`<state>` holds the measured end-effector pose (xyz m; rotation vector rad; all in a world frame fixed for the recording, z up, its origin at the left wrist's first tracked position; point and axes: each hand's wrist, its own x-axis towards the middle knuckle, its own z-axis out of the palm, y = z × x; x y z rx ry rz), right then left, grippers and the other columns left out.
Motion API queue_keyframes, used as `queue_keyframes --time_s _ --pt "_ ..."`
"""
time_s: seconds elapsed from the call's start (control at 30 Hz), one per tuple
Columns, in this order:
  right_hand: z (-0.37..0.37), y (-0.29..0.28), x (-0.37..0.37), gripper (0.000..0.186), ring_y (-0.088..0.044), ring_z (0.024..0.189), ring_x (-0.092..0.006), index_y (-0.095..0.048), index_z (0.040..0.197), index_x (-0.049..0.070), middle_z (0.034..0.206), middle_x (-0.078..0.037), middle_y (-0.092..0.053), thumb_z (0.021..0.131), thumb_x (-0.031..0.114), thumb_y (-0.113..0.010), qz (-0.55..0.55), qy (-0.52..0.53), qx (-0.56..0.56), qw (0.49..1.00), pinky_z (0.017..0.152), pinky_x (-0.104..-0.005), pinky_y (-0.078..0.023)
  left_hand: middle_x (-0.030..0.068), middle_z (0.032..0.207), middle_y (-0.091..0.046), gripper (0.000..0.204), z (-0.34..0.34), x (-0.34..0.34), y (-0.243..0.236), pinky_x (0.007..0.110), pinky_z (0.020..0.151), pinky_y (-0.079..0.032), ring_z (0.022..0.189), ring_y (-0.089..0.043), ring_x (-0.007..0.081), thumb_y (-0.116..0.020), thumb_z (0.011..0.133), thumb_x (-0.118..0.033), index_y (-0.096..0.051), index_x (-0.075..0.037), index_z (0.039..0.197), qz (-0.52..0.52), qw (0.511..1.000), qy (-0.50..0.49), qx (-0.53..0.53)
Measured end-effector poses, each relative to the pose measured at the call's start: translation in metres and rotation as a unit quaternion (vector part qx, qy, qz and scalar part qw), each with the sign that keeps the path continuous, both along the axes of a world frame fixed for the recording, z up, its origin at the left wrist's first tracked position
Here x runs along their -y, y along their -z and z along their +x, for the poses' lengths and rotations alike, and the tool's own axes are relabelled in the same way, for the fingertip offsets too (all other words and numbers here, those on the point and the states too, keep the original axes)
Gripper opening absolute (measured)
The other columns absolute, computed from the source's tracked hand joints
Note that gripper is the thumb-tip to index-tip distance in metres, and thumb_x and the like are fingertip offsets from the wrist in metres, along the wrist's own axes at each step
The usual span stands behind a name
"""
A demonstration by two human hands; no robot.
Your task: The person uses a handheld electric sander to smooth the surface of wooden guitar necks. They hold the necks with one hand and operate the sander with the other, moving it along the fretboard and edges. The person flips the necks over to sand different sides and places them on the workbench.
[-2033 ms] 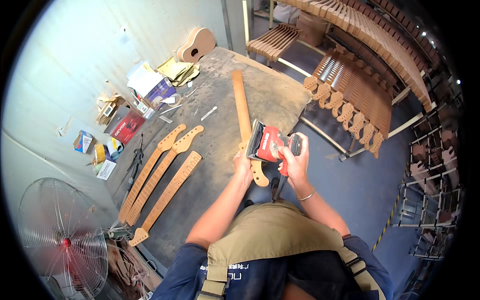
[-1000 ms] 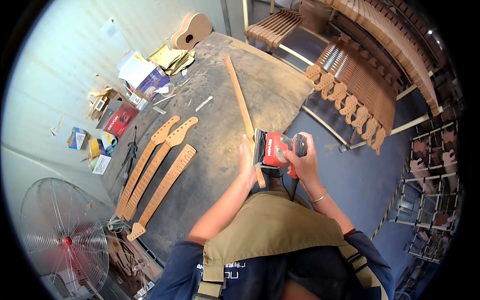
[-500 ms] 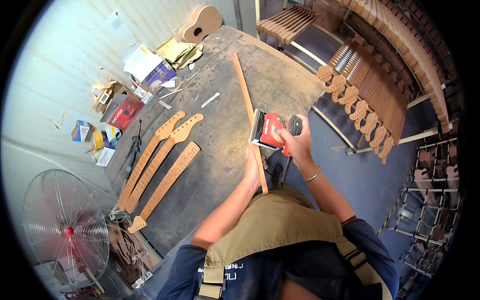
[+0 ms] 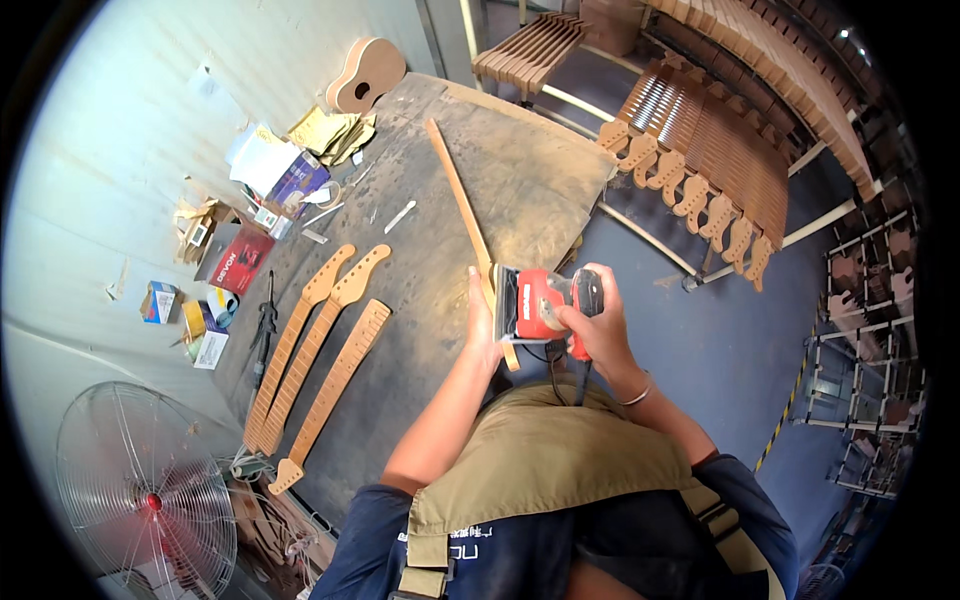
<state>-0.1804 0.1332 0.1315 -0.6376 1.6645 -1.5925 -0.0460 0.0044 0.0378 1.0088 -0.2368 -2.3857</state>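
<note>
Right grip (image 4: pixel 590 325) clamped on red sander (image 4: pixel 540 300) — pressed against guitar neck (image 4: pixel 465 215). Neck steadied by left grip (image 4: pixel 482 325), closed around it, on desk (image 4: pixel 530 190).

View: you get a single head-worn fisheye picture, with no second view to overlap.
Position: it sits above your own chest and olive apron.
Direction: it faces steeply down and forward over the dusty grey worktable (image 4: pixel 520 170).
Nearness: your forearms enter from the lower edge; your left hand (image 4: pixel 482 325) and right hand (image 4: pixel 592 325) lie close, near centre.
Edges: straight lines bend toward the dark round rim.
</note>
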Motion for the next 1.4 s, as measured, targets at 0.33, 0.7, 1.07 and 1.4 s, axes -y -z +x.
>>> queue_keyframes --time_s 0.33,0.7,1.07,1.4 --pt "-0.009 -0.042 -0.036 0.056 -0.06 0.063 -0.0065 -0.061 0.131 0.008 0.097 0.001 -0.064 0.08 0.007 -0.085 -0.029 -0.062 -0.108 0.992 0.049 -0.0257 -0.047 0.0026 0.086 -0.054 0.046 0.07 0.002 -0.006 0.035 0.052 -0.042 0.061 -0.048 0.0155 -0.083 0.089 -0.039 -0.052 -0.016 0.113 -0.182 0.966 0.03 0.182" --pt "0.047 -0.02 0.023 0.066 -0.074 0.114 -0.0254 -0.068 0.133 0.009 0.123 -0.011 -0.075 0.071 0.014 -0.089 -0.08 -0.241 -0.318 0.913 0.103 -0.0371 -0.058 0.0145 0.121 -0.072 0.086 0.218 -0.115 -0.04 0.037 0.099 -0.057 0.112 -0.071 0.023 -0.105 0.072 -0.033 -0.058 0.001 0.135 -0.414 0.785 0.202 0.415" --pt "0.081 -0.009 0.037 0.065 -0.073 0.095 -0.0368 -0.07 0.133 0.014 0.111 -0.012 -0.072 0.07 0.02 -0.088 -0.144 -0.299 -0.395 0.857 0.083 -0.0426 -0.062 0.0082 0.115 -0.082 0.033 0.207 -0.125 -0.026 0.032 0.087 -0.062 0.097 -0.078 0.0139 -0.086 0.096 -0.013 -0.074 -0.004 0.125 -0.162 0.952 0.109 0.238" --pt "0.088 0.002 0.032 0.064 -0.073 0.091 -0.036 -0.07 0.132 0.016 0.107 -0.01 -0.071 0.07 0.018 -0.086 -0.163 -0.321 -0.342 0.868 0.077 -0.0436 -0.061 0.0098 0.103 -0.081 0.028 0.208 -0.115 -0.018 0.033 0.082 -0.064 0.089 -0.079 0.0176 -0.09 0.092 -0.011 -0.072 -0.003 0.112 -0.077 0.971 0.11 0.2"
